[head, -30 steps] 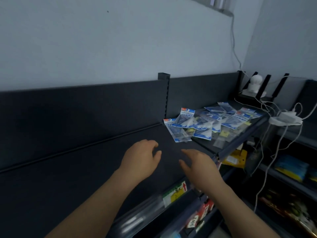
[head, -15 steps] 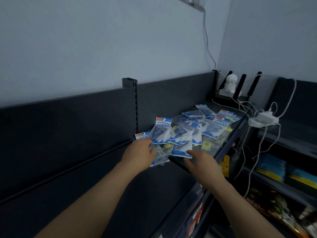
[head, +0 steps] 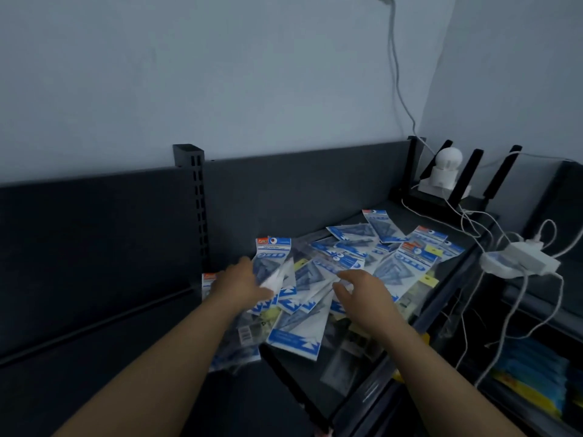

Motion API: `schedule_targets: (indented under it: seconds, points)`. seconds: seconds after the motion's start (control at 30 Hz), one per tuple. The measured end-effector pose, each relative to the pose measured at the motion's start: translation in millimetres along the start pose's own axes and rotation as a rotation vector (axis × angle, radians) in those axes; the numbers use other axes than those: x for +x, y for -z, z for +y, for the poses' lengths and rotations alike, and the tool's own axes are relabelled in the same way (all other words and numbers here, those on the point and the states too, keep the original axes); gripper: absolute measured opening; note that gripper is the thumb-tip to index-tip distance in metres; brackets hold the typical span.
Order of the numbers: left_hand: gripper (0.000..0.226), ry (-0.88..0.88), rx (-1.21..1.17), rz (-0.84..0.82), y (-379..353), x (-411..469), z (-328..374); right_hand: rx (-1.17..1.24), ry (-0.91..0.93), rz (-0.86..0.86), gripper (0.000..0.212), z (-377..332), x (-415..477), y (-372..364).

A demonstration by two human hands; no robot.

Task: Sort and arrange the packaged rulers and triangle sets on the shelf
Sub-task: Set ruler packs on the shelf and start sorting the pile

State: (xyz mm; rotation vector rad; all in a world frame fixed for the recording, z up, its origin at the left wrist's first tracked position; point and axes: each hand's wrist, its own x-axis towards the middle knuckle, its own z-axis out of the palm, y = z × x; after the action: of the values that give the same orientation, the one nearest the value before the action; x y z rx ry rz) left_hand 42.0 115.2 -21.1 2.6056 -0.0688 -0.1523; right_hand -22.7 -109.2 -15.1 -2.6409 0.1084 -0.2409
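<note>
Could shed slippery packets (head: 296, 335), heaped and overhanging the shelf's (head: 407, 216) front-left corner, if swept by the left hand (head: 239, 285) (fingers laid on a packet, grip impossible to tell) or the right hand (head: 362, 291), fingers loosely curled, holding nothing.

Dim, bluish, soft-focus picture with motion blur and wide-angle edge bending.

blue packet labels (head: 273, 249), lettering unreadable

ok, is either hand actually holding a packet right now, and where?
Left hand seems to pinch the blue-and-white clear plastic triangle-set packet at its lower left edge. Right hand is over the pile, fingers loose, gripping nothing.
</note>
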Motion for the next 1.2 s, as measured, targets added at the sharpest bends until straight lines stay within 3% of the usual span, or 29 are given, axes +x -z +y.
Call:
schedule_targets:
  seconds: [0.1,0.2,0.37,0.47,0.6,0.7,0.87,1.0,1.2]
  points:
    - [0.067,0.088,-0.14,0.024,-1,6,-2,-0.014,0.051,-0.01,0.038,12,26,-1]
    - [0.053,0.13,-0.219,0.074,3,5,0,-0.097,0.182,-0.058,0.025,20,44,-7]
    - [0.047,0.165,-0.284,0.135,10,-5,3,-0.271,0.189,-0.073,0.035,36,62,-12]
    - [0.044,0.199,-0.36,0.103,14,-10,1,-0.172,0.273,-0.075,0.038,28,62,-11]
    - [0.044,0.244,-0.398,0.108,12,-14,3,-0.078,0.484,-0.221,0.03,5,53,-15]
    - [0.046,0.246,-0.31,0.167,8,-15,4,-0.046,0.467,-0.244,0.027,-1,55,-17]
    - [0.03,0.251,-0.477,0.231,15,-22,-10,-0.064,0.418,-0.216,0.022,-3,60,-18]
    - [0.022,0.288,-0.568,0.189,23,-37,-25,-0.115,0.437,-0.167,0.021,-8,61,-22]
    - [0.02,0.302,-0.67,0.128,16,-48,-21,-0.062,0.532,-0.316,0.03,-22,46,-27]
